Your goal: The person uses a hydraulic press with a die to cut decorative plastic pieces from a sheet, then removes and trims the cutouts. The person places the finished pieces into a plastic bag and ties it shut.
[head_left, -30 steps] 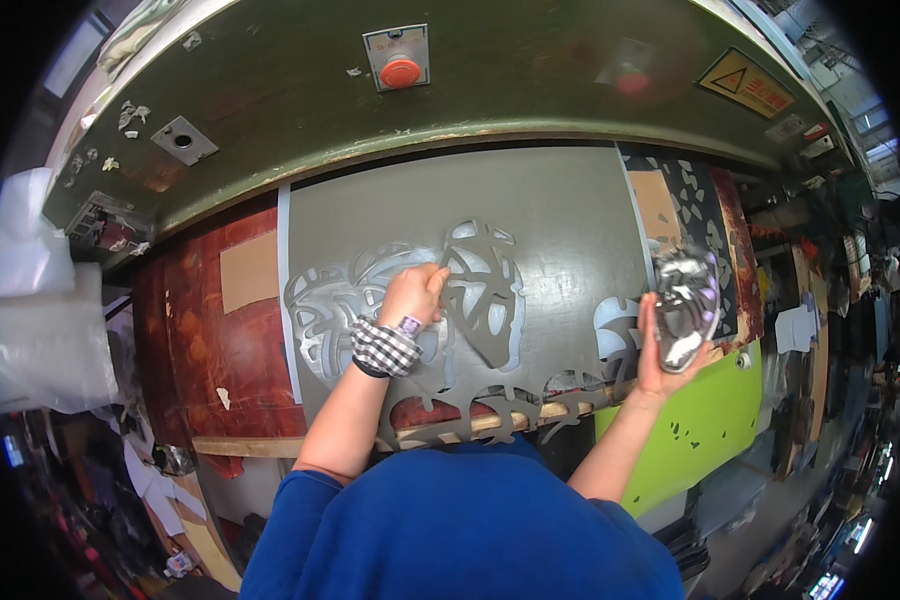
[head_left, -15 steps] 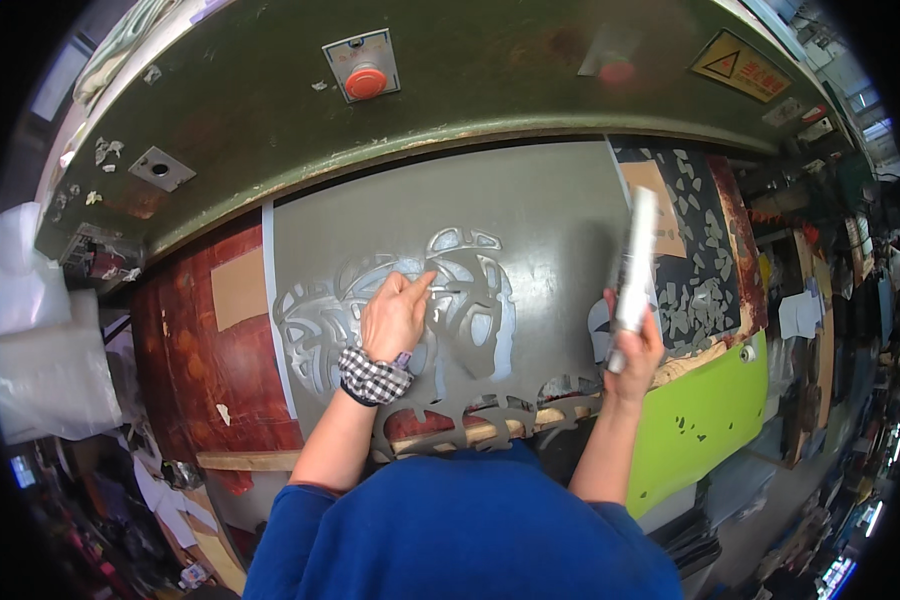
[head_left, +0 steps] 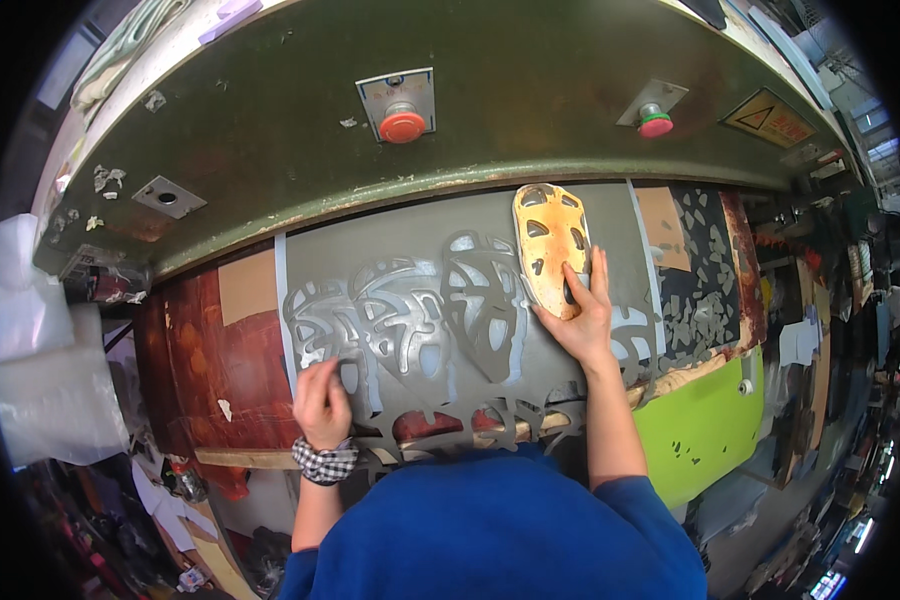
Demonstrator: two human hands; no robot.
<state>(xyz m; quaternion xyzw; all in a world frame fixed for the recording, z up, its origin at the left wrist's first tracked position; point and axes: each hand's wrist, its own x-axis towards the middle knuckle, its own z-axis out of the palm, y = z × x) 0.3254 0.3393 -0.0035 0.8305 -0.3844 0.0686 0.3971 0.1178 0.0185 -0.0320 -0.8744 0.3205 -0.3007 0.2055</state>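
A cutting die [head_left: 553,232], long, rounded and yellowish with several openings, lies on the right part of a grey sheet [head_left: 390,235]. My right hand [head_left: 583,322] straddles its near end, thumb on the left edge and fingers spread over the top and right side. My left hand [head_left: 323,405] is closed near the sheet's lower left, fingertips pressed together; whether they hold anything is hidden. Left of the die, cut outlines with curved slots [head_left: 402,325] mark the sheet. Its near edge is a ragged strip of cut-out arches [head_left: 450,428] hanging toward me.
A dark green machine beam [head_left: 290,130] crosses the far side, with a red button [head_left: 402,124] and a green-and-red one [head_left: 655,122]. Small dark scraps [head_left: 705,265] lie on the right. A lime-green sheet [head_left: 700,430] hangs near right; a cardboard piece [head_left: 247,285] lies left.
My right hand has brought the cutting die leftward from the right side and laid it flat on the grey sheet. My left hand has moved from the cut outlines toward the near left.
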